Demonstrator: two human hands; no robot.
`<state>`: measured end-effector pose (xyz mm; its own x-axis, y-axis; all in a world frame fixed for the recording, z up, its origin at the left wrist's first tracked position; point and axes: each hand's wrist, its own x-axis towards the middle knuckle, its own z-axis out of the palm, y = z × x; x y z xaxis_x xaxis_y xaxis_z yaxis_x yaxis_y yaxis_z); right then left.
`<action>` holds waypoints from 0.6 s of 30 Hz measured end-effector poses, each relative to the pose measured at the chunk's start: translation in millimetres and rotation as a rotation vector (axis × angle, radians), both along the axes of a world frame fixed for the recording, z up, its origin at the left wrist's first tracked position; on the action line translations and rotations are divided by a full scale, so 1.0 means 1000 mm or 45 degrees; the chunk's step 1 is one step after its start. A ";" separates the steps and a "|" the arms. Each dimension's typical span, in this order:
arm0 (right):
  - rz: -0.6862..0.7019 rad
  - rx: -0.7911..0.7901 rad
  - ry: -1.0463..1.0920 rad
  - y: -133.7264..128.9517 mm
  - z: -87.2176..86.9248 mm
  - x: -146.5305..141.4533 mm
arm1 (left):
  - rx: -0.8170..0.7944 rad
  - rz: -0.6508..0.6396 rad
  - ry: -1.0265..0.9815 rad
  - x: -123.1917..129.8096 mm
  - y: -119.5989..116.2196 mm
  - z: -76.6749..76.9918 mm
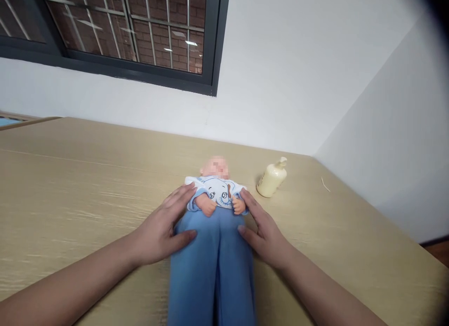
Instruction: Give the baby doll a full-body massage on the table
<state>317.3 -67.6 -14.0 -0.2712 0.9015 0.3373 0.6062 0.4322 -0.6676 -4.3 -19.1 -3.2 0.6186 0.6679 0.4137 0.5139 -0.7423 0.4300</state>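
Note:
A baby doll lies on its back on the wooden table, its head toward the wall. It wears a white top [219, 190] with a blue cartoon face and blue cuffs, and long blue trousers [196, 270] that run down to the bottom edge of the view. My left hand [164, 228] rests against the doll's left-of-view side, fingertips at the sleeve and thumb on the trousers. On the other side my right hand [264, 232] touches the other sleeve, its thumb at the trousers' edge. Both hands have thumb and fingers apart.
A cream pump bottle [271, 180] stands on the table [105, 185] to the right of the doll's head. Farther right lies a thin pale strip [325, 184]. Behind the table are a white wall [280, 83] and a dark-framed window [133, 68] with bars.

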 end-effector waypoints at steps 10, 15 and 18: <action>-0.034 0.181 -0.417 -0.012 0.007 -0.021 | -0.149 -0.081 -0.023 -0.002 0.005 -0.006; -0.097 0.271 -0.383 -0.015 0.005 -0.024 | -0.365 -0.072 -0.378 0.003 0.008 -0.008; -0.221 0.324 -0.213 -0.011 0.002 -0.017 | -0.454 0.065 -0.585 0.007 0.010 -0.004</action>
